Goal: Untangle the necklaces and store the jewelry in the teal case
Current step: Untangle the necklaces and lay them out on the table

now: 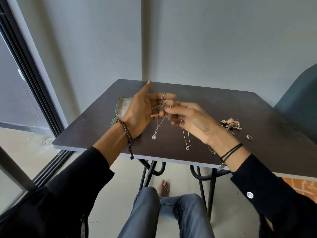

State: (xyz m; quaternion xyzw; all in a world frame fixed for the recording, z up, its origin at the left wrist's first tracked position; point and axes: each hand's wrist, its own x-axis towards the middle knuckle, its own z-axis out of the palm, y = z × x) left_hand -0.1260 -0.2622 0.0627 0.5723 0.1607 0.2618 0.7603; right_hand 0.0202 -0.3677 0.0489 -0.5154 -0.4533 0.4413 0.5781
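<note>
Both hands are raised above the dark table (214, 107). My left hand (142, 110) is spread, with thin silver necklace chains (163, 102) looped over its straight fingers. My right hand (190, 119) pinches those chains at its fingertips. One chain hangs down to a round pendant (154, 137). Another drops to a small dark pendant (187, 148), and a third pendant (213, 152) shows by my right wrist. The open teal case (122, 107) lies on the table behind my left hand, partly hidden by it.
A heap of gold and pink jewelry (231, 124) lies on the table to the right, with a gold ring (249, 137) near it. A teal chair (301, 98) stands at the far right. A sliding glass door (20, 79) is on the left.
</note>
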